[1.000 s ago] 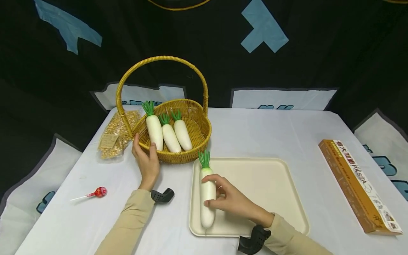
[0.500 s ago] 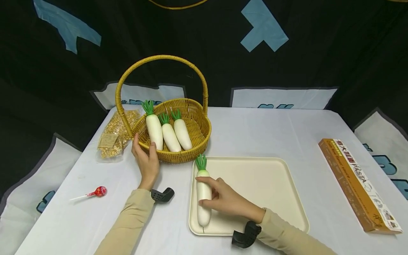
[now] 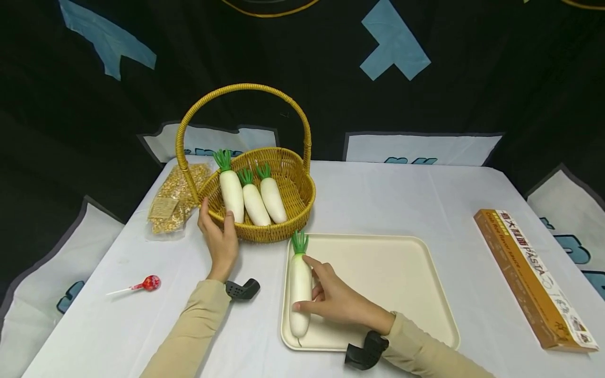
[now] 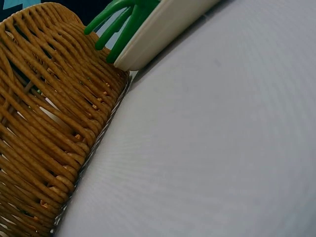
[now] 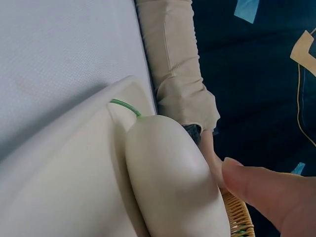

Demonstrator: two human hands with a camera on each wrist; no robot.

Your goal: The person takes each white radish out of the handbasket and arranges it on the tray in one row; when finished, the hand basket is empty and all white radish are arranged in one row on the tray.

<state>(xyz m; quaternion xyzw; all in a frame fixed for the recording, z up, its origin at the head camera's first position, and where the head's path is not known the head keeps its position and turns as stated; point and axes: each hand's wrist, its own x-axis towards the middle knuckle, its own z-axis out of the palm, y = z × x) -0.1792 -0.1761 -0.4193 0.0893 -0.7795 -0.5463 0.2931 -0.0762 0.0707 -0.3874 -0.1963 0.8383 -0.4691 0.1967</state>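
A white radish (image 3: pixel 299 294) with green leaf stubs lies lengthwise along the left side of the cream tray (image 3: pixel 378 262). My right hand (image 3: pixel 337 296) is over it, thumb across its lower part and index fingertip at its right edge. In the right wrist view the thumb (image 5: pixel 252 182) stands slightly off the radish's rounded end (image 5: pixel 168 158). My left hand (image 3: pixel 221 244) grips the front left rim of the yellow wicker basket (image 3: pixel 293 184), thumb on the rim side. Inside lean three white radishes (image 3: pixel 255 205), leaves upward. The left wrist view shows basket weave (image 4: pixel 54 123), but no fingers.
A bag of yellow kernels (image 3: pixel 175 199) lies left of the basket. A red lollipop (image 3: pixel 151 283) is at the near left. On the right lies a long pasta box (image 3: pixel 534 278). The basket's tall handle (image 3: pixel 243 86) arches above it.
The right hand moved the radish slightly left and set it along the tray's left side. Its fingers have since spread and drawn back toward the radish's right edge. The left hand stays put.
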